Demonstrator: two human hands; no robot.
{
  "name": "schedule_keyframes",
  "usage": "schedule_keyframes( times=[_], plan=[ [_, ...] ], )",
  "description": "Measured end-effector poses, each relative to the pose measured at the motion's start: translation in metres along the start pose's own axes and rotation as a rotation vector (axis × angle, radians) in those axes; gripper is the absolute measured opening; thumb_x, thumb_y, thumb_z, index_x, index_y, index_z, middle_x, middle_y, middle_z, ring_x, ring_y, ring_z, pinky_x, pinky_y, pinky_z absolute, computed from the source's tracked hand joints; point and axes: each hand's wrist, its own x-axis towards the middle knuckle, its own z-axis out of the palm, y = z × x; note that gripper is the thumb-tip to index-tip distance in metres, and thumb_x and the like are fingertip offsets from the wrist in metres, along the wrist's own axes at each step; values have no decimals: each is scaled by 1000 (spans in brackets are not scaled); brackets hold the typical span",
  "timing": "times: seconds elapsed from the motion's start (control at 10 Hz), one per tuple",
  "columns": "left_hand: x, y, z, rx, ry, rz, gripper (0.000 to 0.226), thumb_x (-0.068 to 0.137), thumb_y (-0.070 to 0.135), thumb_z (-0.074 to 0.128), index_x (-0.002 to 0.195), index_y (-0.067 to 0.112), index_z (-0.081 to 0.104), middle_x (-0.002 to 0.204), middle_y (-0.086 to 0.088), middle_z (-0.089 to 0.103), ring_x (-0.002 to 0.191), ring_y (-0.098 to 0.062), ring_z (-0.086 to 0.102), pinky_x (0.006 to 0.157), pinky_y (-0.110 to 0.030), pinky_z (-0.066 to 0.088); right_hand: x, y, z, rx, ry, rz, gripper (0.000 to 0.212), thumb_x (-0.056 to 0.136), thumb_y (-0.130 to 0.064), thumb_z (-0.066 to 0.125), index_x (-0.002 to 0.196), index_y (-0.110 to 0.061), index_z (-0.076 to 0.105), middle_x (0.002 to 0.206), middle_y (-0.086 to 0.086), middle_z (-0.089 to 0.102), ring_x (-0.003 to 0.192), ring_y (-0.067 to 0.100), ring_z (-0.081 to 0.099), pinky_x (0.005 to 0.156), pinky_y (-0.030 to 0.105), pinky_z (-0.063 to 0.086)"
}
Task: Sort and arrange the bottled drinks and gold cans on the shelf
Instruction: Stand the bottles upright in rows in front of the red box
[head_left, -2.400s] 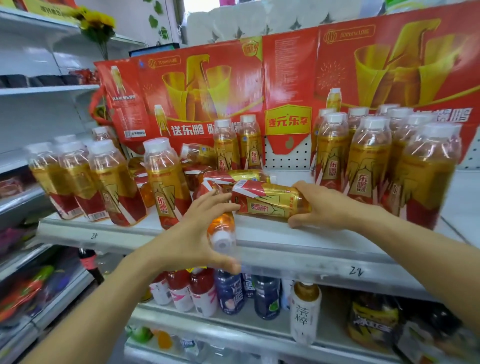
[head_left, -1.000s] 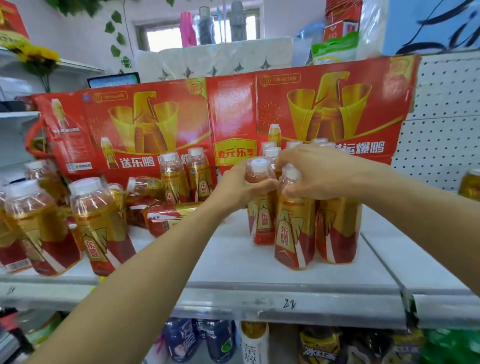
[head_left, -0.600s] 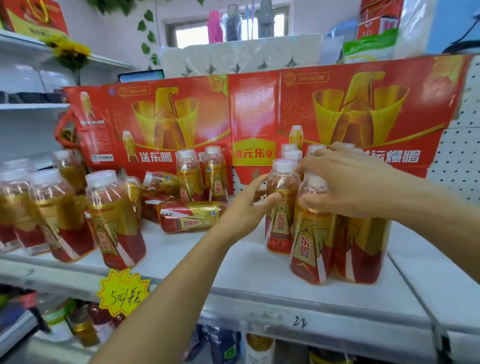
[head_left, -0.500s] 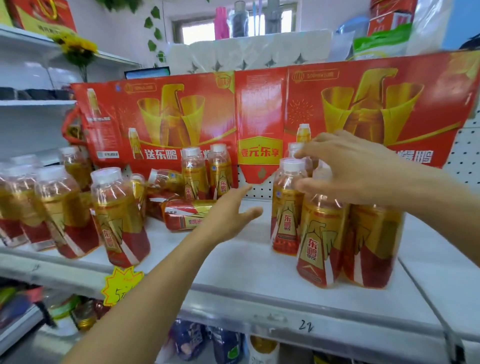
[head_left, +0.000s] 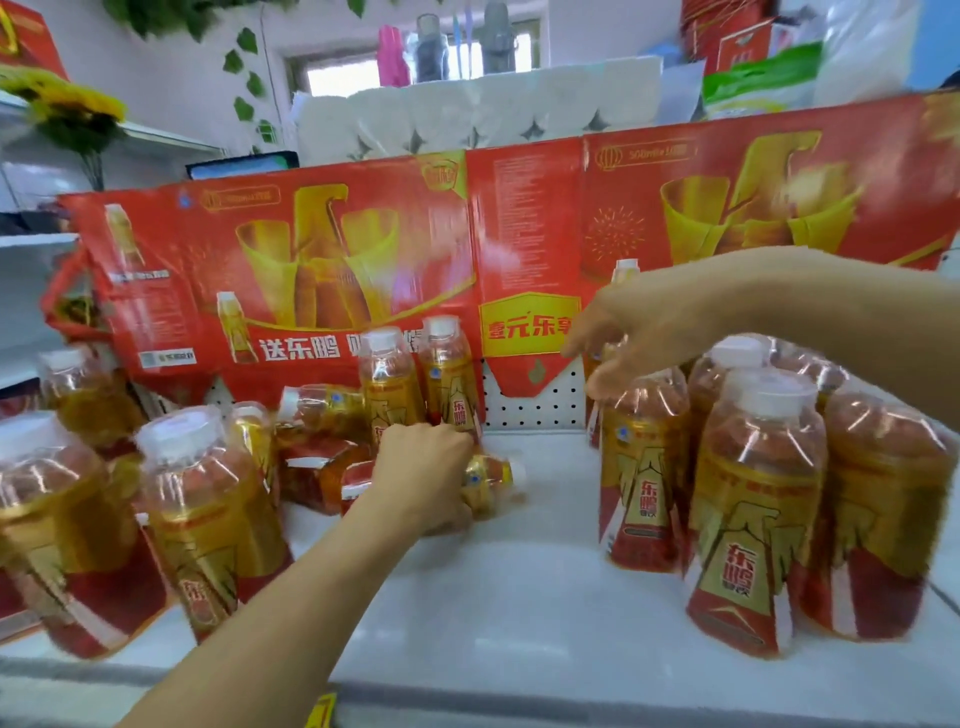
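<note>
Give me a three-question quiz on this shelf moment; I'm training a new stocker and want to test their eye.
1. True or false: the left hand grips a bottle that lies on its side.
2. Where is the right hand?
A. flat on the shelf
B. above the upright bottles on the right
C. on the red carton
3. Fill in: the two bottles behind the left hand stand ____.

Key: 1 true; 2 B; 3 upright
</note>
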Motion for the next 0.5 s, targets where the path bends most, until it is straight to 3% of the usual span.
schedule_keyframes(
  times=[0.2, 0.3, 0.5],
  plan=[
    [0, 2, -18, -351, 161, -12, 57, 68, 67, 68, 115, 35, 60, 105, 12, 65, 91, -14, 63, 73, -33, 53, 40, -18, 1, 50, -254, 24, 67, 83, -55, 66, 142, -37, 41, 137, -10, 52, 120, 16, 53, 102, 37, 43],
    [1, 1, -21, -611, 233, -39, 56, 66, 60, 72, 116, 39, 57, 105, 15, 65, 94, -13, 62, 76, -37, 55, 50, -25, 3, 95, -264, 33, 64, 86, -56, 61, 144, -37, 40, 139, -9, 50, 124, 17, 49, 105, 40, 42],
    [12, 3, -6, -1096, 244, -77, 66, 66, 45, 82, 125, 37, 56, 108, 16, 66, 99, -8, 61, 87, -38, 55, 64, -30, 3, 188, -116, 64, 42, 87, -46, 65, 126, -32, 55, 110, -2, 61, 96, 20, 64, 86, 40, 54]
  ],
)
